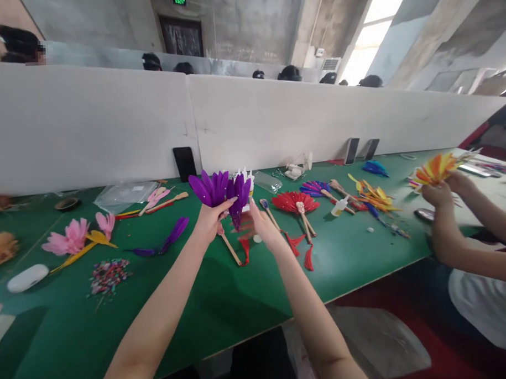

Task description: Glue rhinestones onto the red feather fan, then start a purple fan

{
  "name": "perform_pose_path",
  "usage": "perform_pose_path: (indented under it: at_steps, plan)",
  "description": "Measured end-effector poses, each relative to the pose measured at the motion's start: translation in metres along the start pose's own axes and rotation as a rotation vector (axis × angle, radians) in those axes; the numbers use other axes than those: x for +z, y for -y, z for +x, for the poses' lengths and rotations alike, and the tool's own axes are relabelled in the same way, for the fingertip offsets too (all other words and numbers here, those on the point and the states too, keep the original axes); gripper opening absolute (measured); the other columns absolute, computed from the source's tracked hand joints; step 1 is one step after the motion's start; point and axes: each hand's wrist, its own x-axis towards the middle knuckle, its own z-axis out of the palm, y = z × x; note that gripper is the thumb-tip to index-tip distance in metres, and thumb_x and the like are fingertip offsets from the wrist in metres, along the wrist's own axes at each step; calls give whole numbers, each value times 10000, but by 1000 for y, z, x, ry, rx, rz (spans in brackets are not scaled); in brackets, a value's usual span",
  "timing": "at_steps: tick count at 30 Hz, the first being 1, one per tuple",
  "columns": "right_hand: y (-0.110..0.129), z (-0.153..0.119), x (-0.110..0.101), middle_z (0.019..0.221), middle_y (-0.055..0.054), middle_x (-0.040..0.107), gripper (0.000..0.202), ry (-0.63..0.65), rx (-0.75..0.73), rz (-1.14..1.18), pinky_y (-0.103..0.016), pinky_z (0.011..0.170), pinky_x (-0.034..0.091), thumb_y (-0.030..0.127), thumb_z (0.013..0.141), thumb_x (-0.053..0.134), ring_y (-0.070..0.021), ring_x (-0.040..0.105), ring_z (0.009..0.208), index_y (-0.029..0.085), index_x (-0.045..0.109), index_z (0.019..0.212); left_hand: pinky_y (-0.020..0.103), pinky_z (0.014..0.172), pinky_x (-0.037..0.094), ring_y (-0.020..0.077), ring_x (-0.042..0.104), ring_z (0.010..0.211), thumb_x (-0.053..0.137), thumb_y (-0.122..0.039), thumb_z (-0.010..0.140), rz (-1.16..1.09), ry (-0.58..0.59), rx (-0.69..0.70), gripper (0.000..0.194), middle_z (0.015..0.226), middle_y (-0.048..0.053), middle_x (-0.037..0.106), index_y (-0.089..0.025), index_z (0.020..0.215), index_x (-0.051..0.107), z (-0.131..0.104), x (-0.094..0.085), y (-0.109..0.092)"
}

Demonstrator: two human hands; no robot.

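Note:
A fan of purple feathers (211, 188) is raised above the green table, pinched in my left hand (210, 218) with the thumb across the feather bases. Its wooden handle (230, 248) slants down below, and a red tassel (244, 250) hangs by the handle's end. Close by on the right is my right hand (260, 222), its fingers apart and slightly blurred beside the purple feathers. I see nothing held in it. Behind the fan, a white bottle (250, 178) is partly hidden. A red feather fan (295, 203) with a wooden handle lies to the right.
Pink feathers (67, 237), loose purple feathers (174, 235) and a pile of small coloured bits (109, 276) lie leftward. A glue bottle (340, 207) and yellow feathers (373, 195) are rightward. A co-worker's hands (439, 191) hold an orange-yellow feather fan. A white partition (275, 117) stands behind.

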Motion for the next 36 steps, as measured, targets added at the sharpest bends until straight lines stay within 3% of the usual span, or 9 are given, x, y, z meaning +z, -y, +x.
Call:
perform_pose_path:
  at_steps: [2, 5, 10, 18, 28, 36]
  plan:
    - [17, 3, -22, 686, -50, 685, 443, -106, -156, -92, -246, 503, 531, 588, 728, 657, -145, 637, 586, 149, 682, 773, 212, 537, 521, 147, 662, 702, 836, -190, 563, 20, 27, 27, 431, 856, 23, 711, -190, 964, 682, 10, 9, 0]
    - [34, 18, -41, 869, -45, 727, 371, -96, -293, -175, -242, 688, 556, 427, 643, 785, -146, 670, 775, 156, 715, 886, 295, 672, 569, 221, 683, 867, 832, -218, 574, 121, 34, 46, 516, 964, 58, 719, -203, 1062, 666, 24, 18, 5]
    - [29, 63, -46, 777, -24, 727, 388, -113, -281, -136, -280, 686, 559, 457, 591, 783, -149, 668, 706, 145, 719, 811, 380, 847, 540, 253, 654, 1007, 820, -240, 594, 218, -30, 99, 588, 1058, 76, 701, -210, 1145, 618, 43, 23, 26]
    - [4, 102, -53, 678, -2, 709, 441, -205, -233, -61, -276, 690, 543, 490, 504, 804, -128, 639, 636, 148, 713, 767, 382, 849, 520, 238, 668, 925, 869, -242, 495, 308, -200, 65, 636, 948, 62, 702, -193, 1068, 597, 73, 5, 66]
    - [-14, 113, -73, 627, 5, 655, 472, -216, -140, -80, -245, 595, 510, 585, 558, 747, -104, 588, 584, 140, 681, 701, 380, 918, 483, 233, 658, 969, 832, -275, 571, 398, -279, 24, 689, 1025, 69, 692, -186, 1174, 513, 76, 0, 88]
    - [-16, 103, -80, 691, -29, 706, 423, -199, -84, -146, -274, 608, 477, 426, 468, 837, -119, 589, 585, 134, 738, 759, 377, 896, 484, 233, 663, 917, 801, -250, 582, 520, -281, 31, 600, 944, 44, 691, -177, 1103, 513, 68, 1, 86]
